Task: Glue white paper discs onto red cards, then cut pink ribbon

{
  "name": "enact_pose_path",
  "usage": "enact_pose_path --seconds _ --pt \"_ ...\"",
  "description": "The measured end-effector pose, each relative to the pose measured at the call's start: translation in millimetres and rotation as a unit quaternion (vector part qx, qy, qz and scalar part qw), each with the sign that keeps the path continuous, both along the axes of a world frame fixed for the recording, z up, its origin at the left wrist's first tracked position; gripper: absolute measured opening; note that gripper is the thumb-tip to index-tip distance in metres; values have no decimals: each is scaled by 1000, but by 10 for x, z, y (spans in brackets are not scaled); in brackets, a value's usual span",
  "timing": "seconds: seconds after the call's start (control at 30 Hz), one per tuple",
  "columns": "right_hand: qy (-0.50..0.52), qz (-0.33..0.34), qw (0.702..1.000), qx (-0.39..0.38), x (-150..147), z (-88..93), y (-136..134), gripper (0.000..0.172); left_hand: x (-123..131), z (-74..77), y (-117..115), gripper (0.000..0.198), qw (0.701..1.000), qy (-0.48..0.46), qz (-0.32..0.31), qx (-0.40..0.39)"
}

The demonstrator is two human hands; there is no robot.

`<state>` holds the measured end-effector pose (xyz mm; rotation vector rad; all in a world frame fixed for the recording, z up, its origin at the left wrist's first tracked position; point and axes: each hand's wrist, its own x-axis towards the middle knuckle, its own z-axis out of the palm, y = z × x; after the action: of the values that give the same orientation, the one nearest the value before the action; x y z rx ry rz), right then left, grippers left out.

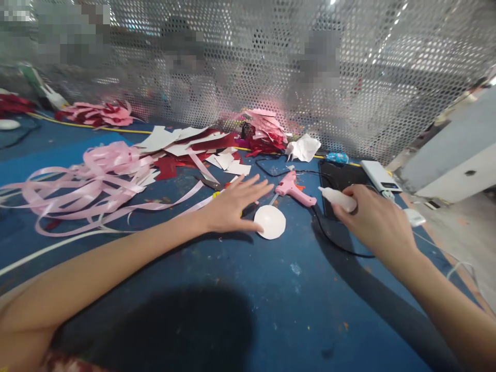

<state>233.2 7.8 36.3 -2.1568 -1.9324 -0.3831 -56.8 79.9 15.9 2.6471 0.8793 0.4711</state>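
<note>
My left hand [232, 204] lies flat on the blue table [240, 289], fingers spread, its thumb touching a round white paper disc [271, 222]. My right hand [374, 219] is closed around a white glue bottle [338, 198], whose nozzle points left toward a pink hot glue gun [292, 188] lying on the table. The glue gun's black cord [333, 240] runs under my right hand. Scissors [209, 182] lie just beyond my left hand's fingertips.
Loops of pink ribbon [96, 181] pile at the left. White and red paper scraps [194, 147] and pink cut pieces [265, 129] sit at the back by a perforated metal screen [349, 77]. A black pad [341, 178], a white power bank [380, 175] and crumpled paper [304, 148] lie at right.
</note>
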Motion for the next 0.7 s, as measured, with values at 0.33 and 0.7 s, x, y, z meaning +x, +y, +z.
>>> enact_pose_path --seconds 0.33,0.7 --pt "606 202 768 46 -9 299 -44 22 130 -144 -162 107 997 8 4 -71" --pt "666 203 717 -38 8 146 -57 36 246 -239 -612 86 988 -3 -140 -65"
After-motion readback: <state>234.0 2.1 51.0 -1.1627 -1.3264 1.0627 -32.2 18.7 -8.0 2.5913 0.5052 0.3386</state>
